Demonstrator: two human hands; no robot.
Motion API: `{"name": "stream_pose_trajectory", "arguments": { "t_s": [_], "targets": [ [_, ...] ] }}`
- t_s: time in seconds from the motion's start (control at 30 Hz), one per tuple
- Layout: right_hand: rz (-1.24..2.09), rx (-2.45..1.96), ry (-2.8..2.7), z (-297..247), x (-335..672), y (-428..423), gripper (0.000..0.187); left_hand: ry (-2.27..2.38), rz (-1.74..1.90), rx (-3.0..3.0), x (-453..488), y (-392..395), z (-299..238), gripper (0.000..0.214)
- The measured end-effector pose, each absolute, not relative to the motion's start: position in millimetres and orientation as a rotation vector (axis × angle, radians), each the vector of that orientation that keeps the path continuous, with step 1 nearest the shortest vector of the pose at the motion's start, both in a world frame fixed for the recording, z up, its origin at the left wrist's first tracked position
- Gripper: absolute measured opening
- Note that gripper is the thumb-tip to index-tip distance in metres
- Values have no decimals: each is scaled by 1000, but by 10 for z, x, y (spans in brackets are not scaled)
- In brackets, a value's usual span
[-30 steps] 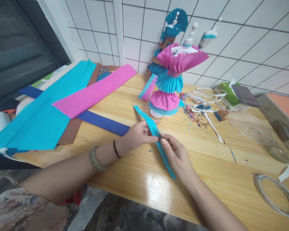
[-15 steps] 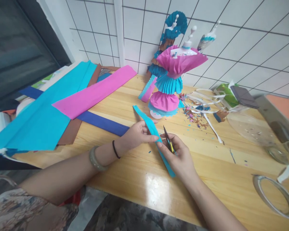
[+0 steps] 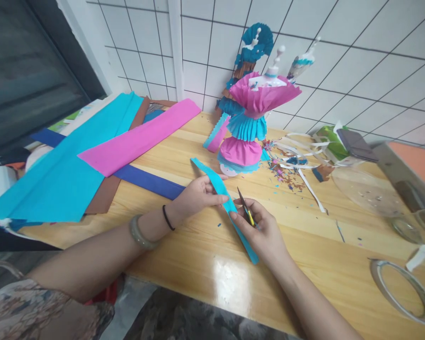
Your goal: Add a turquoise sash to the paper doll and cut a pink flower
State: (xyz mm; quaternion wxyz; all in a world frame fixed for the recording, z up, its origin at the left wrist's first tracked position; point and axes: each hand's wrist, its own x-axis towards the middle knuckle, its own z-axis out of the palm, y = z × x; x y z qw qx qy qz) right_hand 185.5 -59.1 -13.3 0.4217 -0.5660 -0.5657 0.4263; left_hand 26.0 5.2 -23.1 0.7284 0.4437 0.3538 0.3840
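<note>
Between my hands, a narrow strip of turquoise crepe paper (image 3: 216, 183) slants over the wooden table. My left hand (image 3: 200, 194) pinches it near the middle, thumb on top and fingers beneath. Just below that grip, my right hand (image 3: 257, 224) holds the same strip between thumb and fingers. A small pair of scissors (image 3: 247, 208) with dark blades and a bit of yellow is also tucked in my right hand, blades pointing up and away. Beyond the strip stands a tiered doll-like figure (image 3: 250, 127) in pink and turquoise ruffled crepe paper.
At the left lie a large turquoise sheet (image 3: 56, 174), a pink strip (image 3: 141, 137) and a dark blue strip (image 3: 148, 182). To the right are paper scraps (image 3: 285, 175), white ribbon strips (image 3: 310, 191), a clear round lid (image 3: 366, 191) and a tape roll (image 3: 378, 283). A tiled wall (image 3: 205, 56) borders the back.
The view has shifted slightly. Both hands keep their hold on the turquoise strip, with a small gap now showing between my left thumb and right fingers.
</note>
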Motion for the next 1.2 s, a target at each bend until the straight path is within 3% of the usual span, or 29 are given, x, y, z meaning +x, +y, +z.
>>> {"name": "stream_pose_trajectory", "arguments": {
  "t_s": [0.33, 1.2],
  "targets": [
    [1163, -1368, -1433, -184, 1892, -581, 28, 809, 851, 942, 237, 63, -153, 47],
    [1112, -1419, -1534, -119, 1919, -610, 30, 792, 855, 948, 225, 66, -193, 47]
  ]
}}
